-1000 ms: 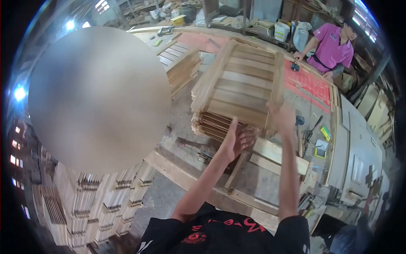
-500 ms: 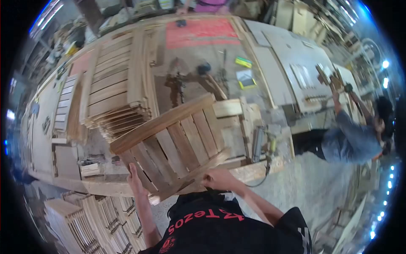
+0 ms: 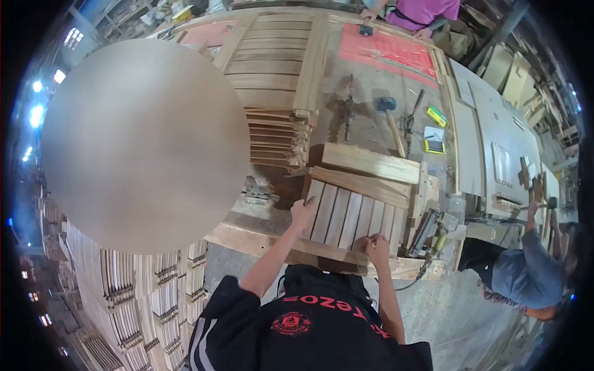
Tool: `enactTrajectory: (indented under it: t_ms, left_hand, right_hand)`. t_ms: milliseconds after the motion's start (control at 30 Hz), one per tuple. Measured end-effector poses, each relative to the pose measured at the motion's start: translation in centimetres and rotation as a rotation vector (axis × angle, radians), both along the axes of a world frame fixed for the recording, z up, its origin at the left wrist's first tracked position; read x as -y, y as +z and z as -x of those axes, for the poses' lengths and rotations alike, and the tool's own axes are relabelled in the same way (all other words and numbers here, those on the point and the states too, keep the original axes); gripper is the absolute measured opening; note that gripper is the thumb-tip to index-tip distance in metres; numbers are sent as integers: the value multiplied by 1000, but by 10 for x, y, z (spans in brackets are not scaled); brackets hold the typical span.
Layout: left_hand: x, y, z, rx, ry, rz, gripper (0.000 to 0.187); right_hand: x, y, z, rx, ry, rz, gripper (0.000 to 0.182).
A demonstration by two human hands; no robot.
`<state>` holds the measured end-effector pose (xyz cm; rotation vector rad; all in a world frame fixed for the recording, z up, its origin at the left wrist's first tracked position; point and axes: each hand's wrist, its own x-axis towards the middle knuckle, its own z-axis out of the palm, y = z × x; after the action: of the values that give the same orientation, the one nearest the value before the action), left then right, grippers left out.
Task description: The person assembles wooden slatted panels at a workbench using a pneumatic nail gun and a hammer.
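Note:
A slatted wooden panel (image 3: 349,213) lies on the workbench in front of me, its slats running away from my body. My left hand (image 3: 302,212) is closed on the panel's left edge near the far corner. Over the front rail, toward the right, my right hand (image 3: 375,247) has its fingers curled together. Whatever it pinches, if anything, is too small to make out. Against the panel's far side rests a thick wooden block (image 3: 371,163). A nail gun (image 3: 426,232) with a hose lies just to the right.
Stacked slatted panels (image 3: 269,68) stand at the back left. Beyond the block lie a mallet (image 3: 390,120) and a yellow box (image 3: 436,115). One co-worker (image 3: 526,275) is at the right, another person (image 3: 427,12) across the bench. A blurred disc covers the left.
The panel, tilted and raised before, now lies flat against the block. My left hand has moved up its left edge. My view has turned left.

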<state>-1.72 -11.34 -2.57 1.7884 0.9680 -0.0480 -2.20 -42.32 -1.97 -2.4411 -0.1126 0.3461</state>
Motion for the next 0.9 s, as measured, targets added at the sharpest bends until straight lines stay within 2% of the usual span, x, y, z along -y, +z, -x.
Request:
enactTrajectory:
  t_ms: [100, 133, 167, 200, 267, 300, 333, 400, 433, 467, 500, 533, 567, 600, 633, 667, 700, 767, 800, 867, 900]
  left_hand:
    - [-4, -6, 4, 13, 8, -47, 50]
    - [-1, -5, 6, 53, 58, -225, 47]
    - [-4, -20, 6, 123, 165, -49, 46]
    - [-14, -27, 6, 67, 125, 39, 41]
    - [-24, -50, 3, 243, 212, 421, 38]
    - [-10, -16, -4, 221, 225, 412, 37]
    - [-1, 23, -9, 199, 239, 395, 35]
    - [12, -13, -11, 254, 11, 121, 42]
    - [11, -38, -11, 276, -84, -38, 45]
    - [16, -87, -14, 137, -181, -237, 51]
    - [15, -91, -14, -42, -296, -329, 55]
    - [13, -94, -13, -214, -428, -421, 60]
    - [11, -52, -15, -355, -505, -393, 61]
    - [10, -5, -17, -493, -595, -365, 61]
    - [8, 44, -18, -573, -590, -348, 59]
    - [0, 68, -19, -650, -590, -334, 58]
    - [-7, 24, 11, -512, -425, -639, 52]
    - [-25, -72, 47, -306, -483, -515, 46]
    - [-36, -91, 61, -199, -522, -452, 43]
    - [0, -55, 52, -150, -400, -369, 34]
    - [3, -49, 48, -175, -429, -404, 33]
  right_hand:
    - [9, -21, 6, -1, 93, 38, 24]
    - [7, -17, 7, 21, 126, -14, 26]
    - [3, -12, 4, 44, 155, -62, 28]
    - [0, -9, 0, 81, 200, -48, 29]
    - [-2, -7, -12, 138, 268, -35, 30]
    - [2, -7, -21, 162, 288, -38, 30]
    - [9, -4, -29, 64, 263, -29, 29]
    - [14, 2, -42, -140, 239, -44, 26]
    - [25, -2, -44, 14, 468, 99, 22]
    - [33, -24, -40, 149, 387, 28, 19]
    - [40, -48, -31, 272, 312, -55, 17]
    - [48, -58, -22, 241, 216, 30, 15]
    - [46, -24, -21, 235, 214, 32, 15]
    - [54, -32, -18, 179, 210, 10, 17]
    - [54, -44, -15, 302, 220, 0, 16]
    - [48, -46, -21, 341, 206, 27, 16]
    - [43, -48, -19, 371, 180, 56, 15]
    - [41, -46, -17, 369, 161, 106, 15]
    - [42, -46, -17, 342, 162, 125, 15]
    - [39, -46, -17, 307, 145, 151, 16]
    - [38, -43, -17, 293, 138, 160, 17]
